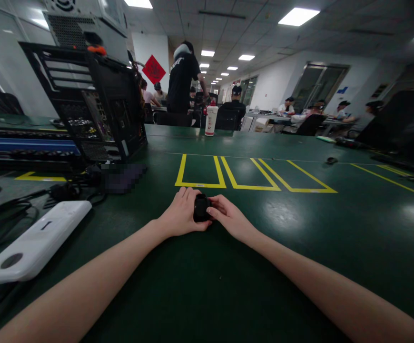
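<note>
Between my two hands, just above or on the green table [207, 281], is a small black boxy object [201, 208] whose kind I cannot make out. My left hand [182, 212] wraps round its left side, with the thumb along the bottom. From the right, my right hand [230, 215] pinches its edge with thumb and fingers. Part of the object is hidden behind the fingers. Just beyond the hands lie yellow tape outlines [200, 185] on the tabletop.
On the left stand an open black computer case [110, 105], a white oblong device [39, 238] and tangled black cables [10, 214]. A white cup [211, 120] stands at the far edge. A small dark roundish item [331, 160] lies right. Several people sit or stand beyond.
</note>
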The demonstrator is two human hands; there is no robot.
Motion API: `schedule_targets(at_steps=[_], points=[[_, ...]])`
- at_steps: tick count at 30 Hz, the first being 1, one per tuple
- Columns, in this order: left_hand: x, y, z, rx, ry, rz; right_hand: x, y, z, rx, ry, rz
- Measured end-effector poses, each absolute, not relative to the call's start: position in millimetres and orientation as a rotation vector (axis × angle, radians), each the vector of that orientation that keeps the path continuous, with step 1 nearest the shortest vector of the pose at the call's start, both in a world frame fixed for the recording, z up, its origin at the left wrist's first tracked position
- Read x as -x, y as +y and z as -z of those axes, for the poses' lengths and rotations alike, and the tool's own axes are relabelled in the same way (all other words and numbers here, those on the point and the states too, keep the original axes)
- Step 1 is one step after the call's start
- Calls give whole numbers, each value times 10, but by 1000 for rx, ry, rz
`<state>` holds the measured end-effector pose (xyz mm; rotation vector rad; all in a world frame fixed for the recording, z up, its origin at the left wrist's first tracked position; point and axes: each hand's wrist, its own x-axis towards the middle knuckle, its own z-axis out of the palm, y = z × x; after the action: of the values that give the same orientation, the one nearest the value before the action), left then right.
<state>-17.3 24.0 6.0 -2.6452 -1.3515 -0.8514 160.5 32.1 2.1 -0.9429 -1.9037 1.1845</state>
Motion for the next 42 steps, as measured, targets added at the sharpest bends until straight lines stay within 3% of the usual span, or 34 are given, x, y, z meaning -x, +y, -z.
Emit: schedule_targets(at_steps=[26,42], points=[[171,238,-64,2640,-1378,881,-1633,257,-71,928,-2121,-858],[173,250,-58,2638,-1395,868,-1648,258,-61,961,-2098,-903]])
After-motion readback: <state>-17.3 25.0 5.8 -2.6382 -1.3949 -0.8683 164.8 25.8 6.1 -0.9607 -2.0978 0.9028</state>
